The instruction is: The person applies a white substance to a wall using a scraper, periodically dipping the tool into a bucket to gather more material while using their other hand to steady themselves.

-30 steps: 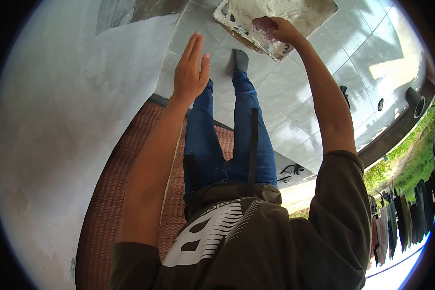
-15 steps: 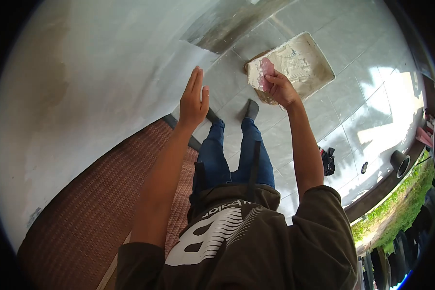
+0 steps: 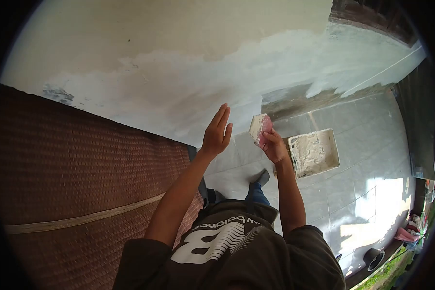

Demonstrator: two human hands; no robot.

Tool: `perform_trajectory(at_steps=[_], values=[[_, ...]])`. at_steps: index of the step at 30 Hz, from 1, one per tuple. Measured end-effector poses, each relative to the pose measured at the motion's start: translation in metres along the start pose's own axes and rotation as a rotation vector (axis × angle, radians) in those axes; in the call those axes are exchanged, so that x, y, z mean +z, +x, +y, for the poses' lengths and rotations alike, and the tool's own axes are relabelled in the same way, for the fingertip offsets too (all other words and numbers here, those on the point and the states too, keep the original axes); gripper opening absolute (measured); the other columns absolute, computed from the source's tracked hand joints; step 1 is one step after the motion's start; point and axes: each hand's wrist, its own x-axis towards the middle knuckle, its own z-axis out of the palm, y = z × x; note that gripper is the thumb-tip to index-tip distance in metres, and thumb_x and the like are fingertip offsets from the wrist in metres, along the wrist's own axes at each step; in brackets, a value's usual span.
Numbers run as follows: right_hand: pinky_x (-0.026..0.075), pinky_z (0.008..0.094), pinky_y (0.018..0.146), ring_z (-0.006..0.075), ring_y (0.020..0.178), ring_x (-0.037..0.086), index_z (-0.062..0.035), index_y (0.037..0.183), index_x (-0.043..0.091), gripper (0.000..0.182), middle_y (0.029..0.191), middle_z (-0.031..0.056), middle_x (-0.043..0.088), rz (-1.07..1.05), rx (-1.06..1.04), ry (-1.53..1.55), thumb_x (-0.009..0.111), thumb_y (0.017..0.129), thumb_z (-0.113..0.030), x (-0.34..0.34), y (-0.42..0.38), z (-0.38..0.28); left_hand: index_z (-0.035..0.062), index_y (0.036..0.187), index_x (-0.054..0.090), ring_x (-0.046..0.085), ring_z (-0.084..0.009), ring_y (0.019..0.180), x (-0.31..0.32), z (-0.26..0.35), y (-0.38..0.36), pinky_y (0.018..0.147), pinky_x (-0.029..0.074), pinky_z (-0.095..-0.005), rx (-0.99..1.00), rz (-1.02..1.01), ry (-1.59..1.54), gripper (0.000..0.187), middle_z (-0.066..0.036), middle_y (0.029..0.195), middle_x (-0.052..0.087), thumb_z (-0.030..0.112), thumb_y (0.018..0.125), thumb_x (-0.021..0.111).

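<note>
My right hand [image 3: 275,148] grips a pink putty scraper [image 3: 267,126], its thumb on the near face. Thick off-white paste [image 3: 256,127] coats the scraper's left side. My left hand [image 3: 217,134] is raised to the left of it, fingers stretched out and nothing in them. On the grey tiles beyond my right wrist lies a rectangular tray [image 3: 335,153], partly filled with the same pale paste [image 3: 308,150]. Ahead rises a wall [image 3: 174,72] with whitish smeared areas and a darker bare patch [image 3: 285,99] low down near the floor.
A brown woven mat surface [image 3: 82,164] stretches along the left. My feet stand on the tiled floor [image 3: 319,203], close to the tray. At the lower right are a dark pot [image 3: 373,259] and a pink item [image 3: 406,235], with grass outside.
My view has turned toward the wall on the left and shows more of it. My right hand has lifted the scraper away from the tray. The left hand stays outstretched.
</note>
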Motion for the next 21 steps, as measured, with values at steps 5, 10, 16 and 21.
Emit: perform_trajectory(at_steps=[5, 10, 16, 21], values=[[0.059, 0.0325, 0.077, 0.0129, 0.097, 0.068, -0.0105, 0.129, 0.058, 0.037, 0.114, 0.0013, 0.068, -0.089, 0.028, -0.014, 0.064, 0.094, -0.014, 0.048, -0.009, 0.045, -0.0045, 0.145, 0.044, 0.044, -0.0371, 0.140, -0.060, -0.014, -0.029, 0.113, 0.041, -0.0425, -0.010, 0.122, 0.029, 0.050, -0.023, 0.153, 0.042, 0.013, 0.100, 0.052], [0.059, 0.0257, 0.064, 0.0101, 0.090, 0.067, -0.0100, 0.127, 0.058, 0.034, 0.108, 0.0000, 0.068, -0.084, 0.009, -0.027, 0.064, 0.094, -0.015, 0.097, -0.023, 0.077, -0.0040, 0.146, 0.043, 0.044, -0.0371, 0.139, -0.109, -0.029, -0.057, 0.112, 0.042, -0.0424, -0.002, 0.216, 0.050, 0.050, -0.023, 0.153, 0.041, 0.014, 0.100, 0.051], [0.060, 0.0249, 0.063, 0.0120, 0.082, 0.068, -0.0070, 0.128, 0.056, 0.035, 0.107, 0.0028, 0.068, -0.065, -0.039, -0.014, 0.062, 0.094, -0.010, 0.135, -0.032, 0.111, -0.0050, 0.145, 0.044, 0.045, -0.0368, 0.139, -0.158, -0.042, -0.080, 0.113, 0.041, -0.0424, 0.002, 0.277, 0.049, 0.049, -0.023, 0.152, 0.042, 0.015, 0.101, 0.051], [0.063, 0.0280, 0.069, 0.0139, 0.089, 0.069, -0.0082, 0.131, 0.053, 0.039, 0.111, 0.0035, 0.066, -0.123, -0.056, 0.002, 0.063, 0.093, -0.007, 0.158, -0.038, 0.123, -0.0052, 0.145, 0.044, 0.044, -0.0367, 0.140, -0.185, -0.053, -0.083, 0.113, 0.041, -0.0424, 0.015, 0.304, 0.070, 0.049, -0.023, 0.153, 0.042, 0.014, 0.100, 0.051]])
